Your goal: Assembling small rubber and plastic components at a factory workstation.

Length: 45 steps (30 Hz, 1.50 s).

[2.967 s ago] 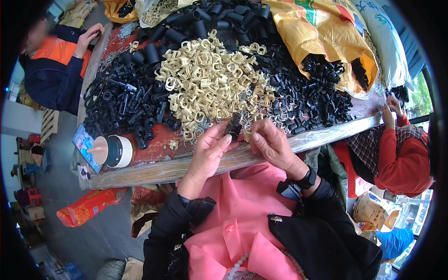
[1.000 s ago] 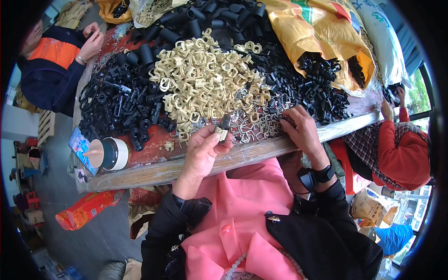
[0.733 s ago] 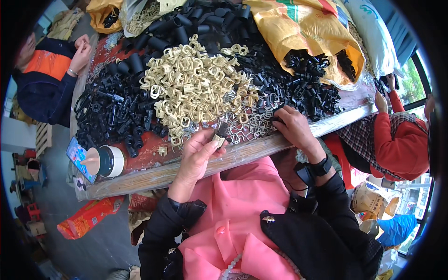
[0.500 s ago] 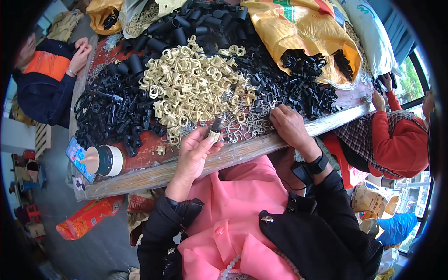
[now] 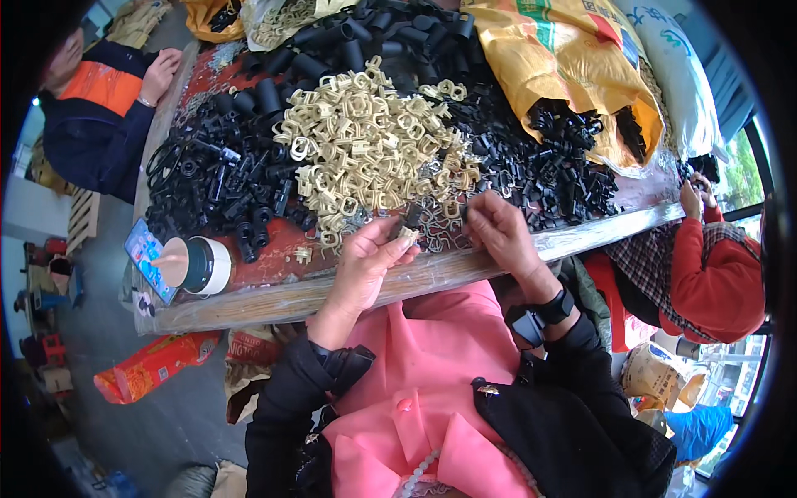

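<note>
My left hand (image 5: 372, 264) pinches a cream plastic clip (image 5: 408, 235) with a black plastic part (image 5: 413, 216) standing up from it, just over the table's near edge. My right hand (image 5: 502, 236) is closed to the right of it, with a small black piece (image 5: 466, 215) at its fingertips; its exact shape is too small to tell. Beyond both hands rises a heap of cream plastic clips (image 5: 361, 141). Bent metal wire clips (image 5: 440, 236) lie scattered between my hands. Small black plastic parts (image 5: 540, 178) are piled to the right.
Black fittings (image 5: 207, 183) lie at left, black tubes (image 5: 349, 54) at the back. A yellow woven sack (image 5: 548, 58) spills parts. A phone (image 5: 149, 257) leans by a round container (image 5: 207, 266). Co-workers sit at left (image 5: 100, 108) and right (image 5: 714, 266). The wooden table edge (image 5: 448, 278) runs before me.
My right hand has come away from the black pile, leftward and closer to my left hand, a small black piece now at its fingertips. My left hand keeps its hold. The whole view has shifted slightly.
</note>
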Tool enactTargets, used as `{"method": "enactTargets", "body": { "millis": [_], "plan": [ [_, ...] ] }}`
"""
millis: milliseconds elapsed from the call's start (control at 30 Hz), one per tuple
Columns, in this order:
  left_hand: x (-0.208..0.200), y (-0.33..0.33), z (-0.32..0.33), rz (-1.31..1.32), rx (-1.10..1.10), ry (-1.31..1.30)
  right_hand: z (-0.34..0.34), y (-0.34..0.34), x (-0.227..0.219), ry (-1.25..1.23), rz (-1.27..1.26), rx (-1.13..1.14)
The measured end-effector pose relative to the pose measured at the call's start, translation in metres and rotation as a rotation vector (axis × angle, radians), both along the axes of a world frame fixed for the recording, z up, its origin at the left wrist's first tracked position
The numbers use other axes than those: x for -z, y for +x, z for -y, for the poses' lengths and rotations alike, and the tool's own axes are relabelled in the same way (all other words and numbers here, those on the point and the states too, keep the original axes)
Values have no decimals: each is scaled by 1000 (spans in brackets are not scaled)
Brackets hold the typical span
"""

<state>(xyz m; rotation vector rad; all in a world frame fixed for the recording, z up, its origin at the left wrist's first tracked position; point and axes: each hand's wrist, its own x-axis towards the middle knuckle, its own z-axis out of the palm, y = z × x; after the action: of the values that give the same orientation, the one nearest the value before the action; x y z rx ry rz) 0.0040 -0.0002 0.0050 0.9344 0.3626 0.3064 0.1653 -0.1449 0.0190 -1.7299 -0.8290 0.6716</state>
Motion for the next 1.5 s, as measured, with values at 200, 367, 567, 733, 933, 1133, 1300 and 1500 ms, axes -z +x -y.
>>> {"method": "enactTargets", "body": {
  "millis": [200,367,567,733,933,1133,1300,1500],
  "plan": [
    [-2,1,0,-4,4,-29,-17,-19,1,99,73,-138],
    [-1,0,-2,-13,-3,-51,-21,-22,-3,255,-349,-175],
    [-5,2,-2,-10,1,-114,-23,-30,0,399,-415,-195],
    [1,1,-2,3,2,-82,-29,-44,-4,406,-412,-204],
    [-2,2,-3,15,-3,-148,-29,-46,-3,304,-186,-181],
    [1,3,-5,25,26,-160,-32,-48,-2,298,-122,-102],
    [2,3,-4,18,19,-131,-33,-47,-9,224,91,-116],
    [1,2,-5,22,69,-122,-37,-46,-13,261,433,-144]
  ]
}}
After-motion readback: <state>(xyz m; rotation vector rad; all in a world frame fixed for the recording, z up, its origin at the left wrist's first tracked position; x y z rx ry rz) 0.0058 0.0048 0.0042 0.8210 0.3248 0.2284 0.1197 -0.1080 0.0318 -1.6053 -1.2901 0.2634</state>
